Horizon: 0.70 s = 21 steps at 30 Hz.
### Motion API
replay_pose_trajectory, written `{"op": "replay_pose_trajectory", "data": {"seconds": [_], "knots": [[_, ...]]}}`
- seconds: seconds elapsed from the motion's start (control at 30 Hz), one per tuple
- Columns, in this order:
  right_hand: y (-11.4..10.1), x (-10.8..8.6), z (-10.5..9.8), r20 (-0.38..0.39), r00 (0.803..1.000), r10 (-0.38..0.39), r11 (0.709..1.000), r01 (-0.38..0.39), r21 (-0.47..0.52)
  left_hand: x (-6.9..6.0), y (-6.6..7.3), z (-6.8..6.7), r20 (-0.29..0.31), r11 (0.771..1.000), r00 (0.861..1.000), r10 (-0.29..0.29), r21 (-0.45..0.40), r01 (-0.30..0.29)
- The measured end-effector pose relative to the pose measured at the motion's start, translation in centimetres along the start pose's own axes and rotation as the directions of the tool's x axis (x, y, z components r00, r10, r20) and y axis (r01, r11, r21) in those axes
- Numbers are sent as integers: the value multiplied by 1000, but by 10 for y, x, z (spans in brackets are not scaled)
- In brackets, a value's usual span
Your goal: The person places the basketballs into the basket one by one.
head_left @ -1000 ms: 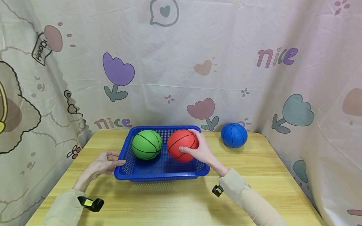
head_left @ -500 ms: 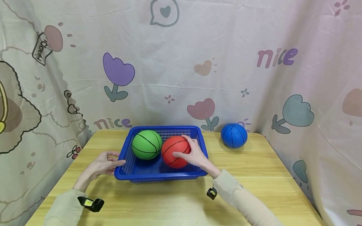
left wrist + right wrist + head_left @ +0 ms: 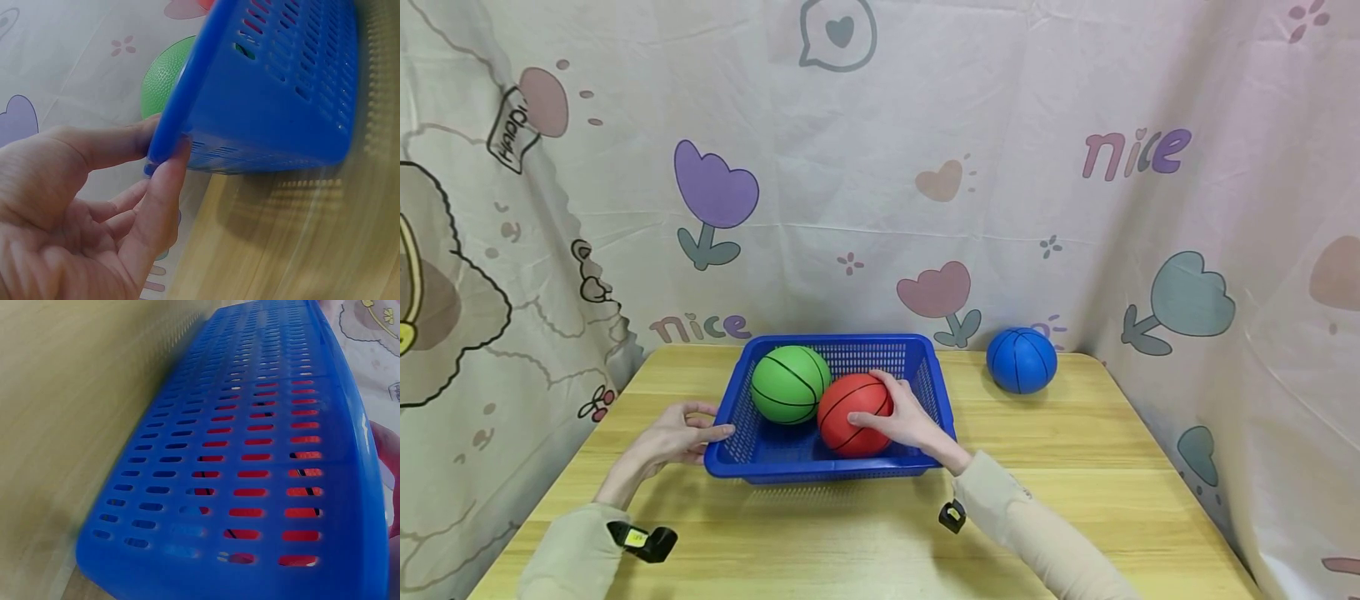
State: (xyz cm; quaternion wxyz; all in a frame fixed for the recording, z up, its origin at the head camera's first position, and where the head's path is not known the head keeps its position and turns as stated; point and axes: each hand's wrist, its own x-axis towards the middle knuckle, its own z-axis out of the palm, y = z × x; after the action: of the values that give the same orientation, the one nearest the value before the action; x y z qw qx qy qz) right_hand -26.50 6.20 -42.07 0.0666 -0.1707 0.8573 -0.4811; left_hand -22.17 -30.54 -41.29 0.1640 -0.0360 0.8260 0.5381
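Observation:
A blue plastic basket [image 3: 820, 468] with slotted walls stands on the table. My left hand [image 3: 673, 435] pinches its left rim between thumb and finger; the left wrist view shows the thumb and a finger on either side of the rim [image 3: 181, 100]. Inside the basket, my right hand [image 3: 904, 412] grips a red basketball [image 3: 848, 421] from its right side. A green basketball [image 3: 786, 385] lies to the left of the red one, close against it. In the right wrist view, red shows through the slots of the basket wall [image 3: 187, 444], and most of the hand is hidden.
A blue basketball [image 3: 1021, 360] lies at the back right of the wooden table [image 3: 1037, 467], apart from the basket. A printed curtain [image 3: 850, 208] hangs behind the table and along both sides.
My right hand has moved the red basketball left and nearer to me inside the basket, closer to the green one. The left hand stays on the rim.

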Motion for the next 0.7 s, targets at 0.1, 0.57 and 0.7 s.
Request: {"op": "replay_pose_trajectory", "data": {"seconds": [0.1,0.57,0.7], "knots": [[1,0,2,7,1000,7,1000,-7,-2,0,0,0,3,1000,1000,-1,-3,1],[4,3,7,50,998,-25,998,22,56,2,-1,-1,0,1000,1000,-6,-4,6],[5,4,9,61,998,-15,998,11,65,2,-1,-1,0,1000,1000,-5,-5,5]]}}
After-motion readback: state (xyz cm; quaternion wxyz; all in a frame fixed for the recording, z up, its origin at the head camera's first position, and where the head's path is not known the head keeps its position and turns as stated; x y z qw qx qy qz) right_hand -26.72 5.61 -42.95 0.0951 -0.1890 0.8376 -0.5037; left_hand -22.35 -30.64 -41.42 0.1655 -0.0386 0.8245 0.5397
